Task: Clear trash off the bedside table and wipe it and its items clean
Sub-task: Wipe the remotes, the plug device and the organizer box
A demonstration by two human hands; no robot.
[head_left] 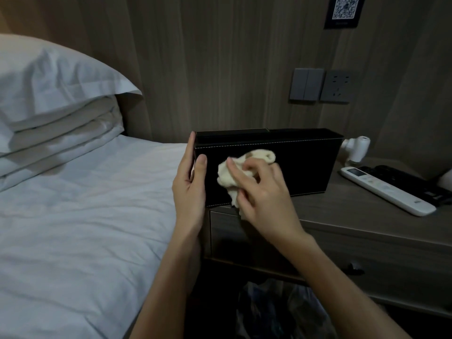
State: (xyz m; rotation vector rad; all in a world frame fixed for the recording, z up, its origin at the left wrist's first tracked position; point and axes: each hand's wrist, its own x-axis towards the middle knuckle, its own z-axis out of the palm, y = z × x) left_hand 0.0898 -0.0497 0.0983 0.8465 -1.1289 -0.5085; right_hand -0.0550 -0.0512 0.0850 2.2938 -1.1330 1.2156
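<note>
matt leatherette box [293,167] (white stitching), fluffy cloth [227,177]

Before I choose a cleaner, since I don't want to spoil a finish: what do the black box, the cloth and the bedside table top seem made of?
The black box: matt leather-look covering, probably faux leather, given the pale stitching along its edges. The cloth: soft cream fabric, maybe towelling; it bunches loosely. The bedside table top: matt grey-brown wood grain, likely laminate or veneer.

Bed [85,228] w/ white sheet on the left; pillow [49,77] sits atop a folded duvet [61,143] at its head end. On wood-panel wall [220,57]: grey switch [307,84] just beside socket [338,86], QR sign [343,11] near top right corner
</note>
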